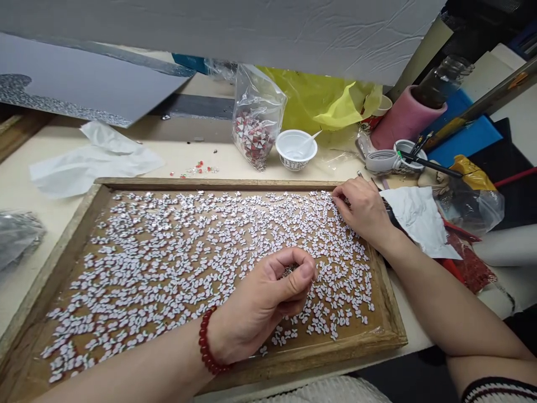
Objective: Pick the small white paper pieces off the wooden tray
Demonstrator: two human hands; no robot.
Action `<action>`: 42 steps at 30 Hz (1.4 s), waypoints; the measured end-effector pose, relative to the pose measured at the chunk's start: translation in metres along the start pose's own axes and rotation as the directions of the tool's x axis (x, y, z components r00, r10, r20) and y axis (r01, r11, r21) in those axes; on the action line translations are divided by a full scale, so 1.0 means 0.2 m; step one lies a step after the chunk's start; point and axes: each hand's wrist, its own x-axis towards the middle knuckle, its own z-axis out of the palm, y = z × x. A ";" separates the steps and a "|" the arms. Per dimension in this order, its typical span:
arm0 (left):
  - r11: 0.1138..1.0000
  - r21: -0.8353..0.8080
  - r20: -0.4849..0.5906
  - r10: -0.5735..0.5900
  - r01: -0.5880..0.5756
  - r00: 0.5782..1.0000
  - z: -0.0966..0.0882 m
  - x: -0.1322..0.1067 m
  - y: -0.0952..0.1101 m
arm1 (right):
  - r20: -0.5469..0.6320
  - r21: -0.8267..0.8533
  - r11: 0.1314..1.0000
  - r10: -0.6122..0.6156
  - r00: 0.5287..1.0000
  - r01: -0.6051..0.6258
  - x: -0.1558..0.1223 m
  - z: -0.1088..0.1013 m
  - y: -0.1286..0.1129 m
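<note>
A shallow wooden tray (pixel 75 215) lies in front of me, its floor covered with several small white flower-shaped pieces (pixel 176 252). My left hand (pixel 264 305), with a red bead bracelet at the wrist, hovers over the tray's near right part, fingers curled into a loose fist around something small and dark that I cannot make out. My right hand (pixel 364 210) rests at the tray's far right corner, fingertips pinched down among the white pieces by the rim.
Behind the tray stand a clear bag of red-and-white pieces (pixel 254 126), a white cup with a spoon (pixel 296 148), yellow plastic (pixel 331 101) and a pink roll (pixel 403 117). White paper (pixel 419 218) and red material lie to the right, crumpled plastic (pixel 92 157) to the left.
</note>
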 end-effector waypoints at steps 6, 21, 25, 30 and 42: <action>1.000 -0.002 0.044 -0.020 0.020 0.999 -0.01 0.01 0.00 | 0.006 0.033 0.999 0.022 1.000 -0.023 0.00 0.00 0.00; 0.991 -0.023 -0.080 0.129 -0.131 0.988 -0.03 0.02 -0.02 | -0.268 0.600 0.691 -0.301 0.915 0.403 -0.08 -0.17 -0.28; 0.991 -0.008 -0.106 0.130 -0.132 0.986 -0.02 0.01 -0.02 | -0.229 0.687 0.618 -0.313 0.922 0.381 -0.12 -0.18 -0.35; 0.990 0.019 -0.136 0.142 -0.141 0.980 -0.03 0.02 -0.02 | -0.238 0.700 0.608 -0.296 0.925 0.375 -0.13 -0.17 -0.35; 0.998 -0.019 -0.002 0.063 -0.063 0.998 -0.02 0.02 -0.02 | -0.109 0.374 0.925 0.116 0.987 -0.067 -0.02 -0.18 -0.04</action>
